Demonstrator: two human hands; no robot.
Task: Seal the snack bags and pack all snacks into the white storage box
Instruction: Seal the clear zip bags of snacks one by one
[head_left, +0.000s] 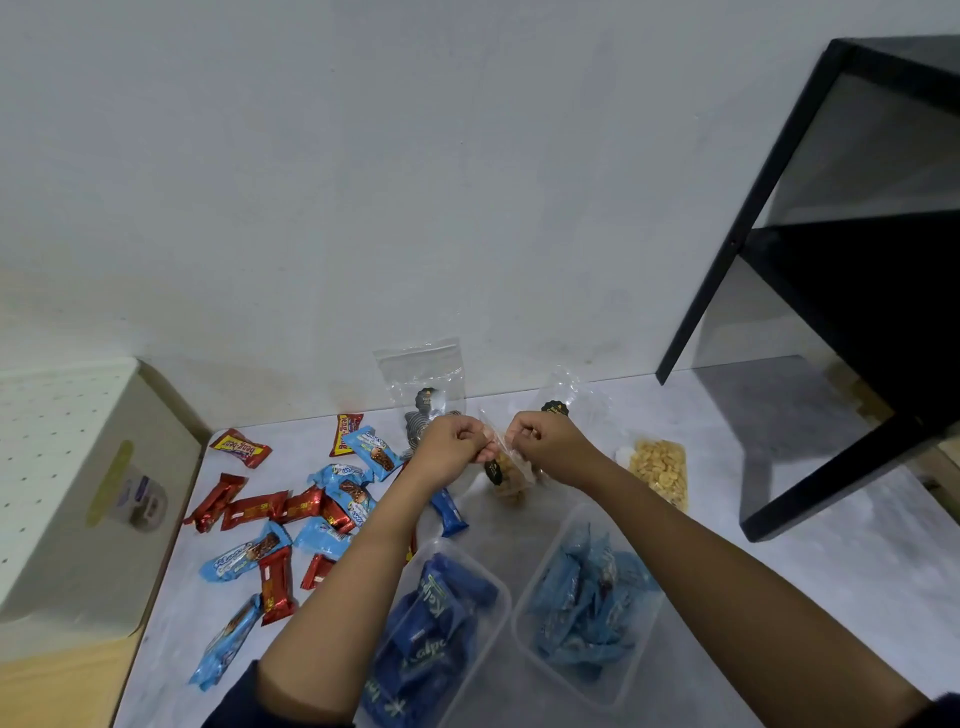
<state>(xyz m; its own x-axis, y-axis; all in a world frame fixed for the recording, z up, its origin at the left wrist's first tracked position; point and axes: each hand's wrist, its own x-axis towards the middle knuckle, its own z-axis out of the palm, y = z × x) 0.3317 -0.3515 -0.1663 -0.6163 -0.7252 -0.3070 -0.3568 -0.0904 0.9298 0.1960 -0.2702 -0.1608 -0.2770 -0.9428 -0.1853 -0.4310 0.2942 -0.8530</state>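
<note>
Both hands are up over the middle of the bench (779, 597), fists close together.
- Left hand (451, 441) grip: fingers curled, pinching the top edge of a small clear snack bag (506, 475).
- Right hand (540, 439) grip: same, curled and pinching that edge just right of your left.
- The bag hangs below both hands, with tan snacks in the lower part and a black label. Can't tell if the zip strip is closed.

Far side, at the wall:
- An upright clear zip bag (423, 374) with a black label.
- A second clear bag (563, 395) to its right, partly behind your right hand.

A flat cracker bag (658, 470) lies on the bench right of your right wrist.

Near side, two clear tubs sit side by side:
- The left tub (503, 597) holds dark blue wrappers.
- The right tub (608, 696) holds light blue ones.

Left half of the bench:
- Loose red bars (254, 512) and light blue bars (244, 556), scattered.
- A red-and-yellow pack (241, 447) at the far left.
- One dark blue bar (449, 512) just right of your left forearm.

The white storage box (104, 519) sits at the far left of the scene, well apart from the bag you hold. The black shelf frame (733, 241) is at the right.
</note>
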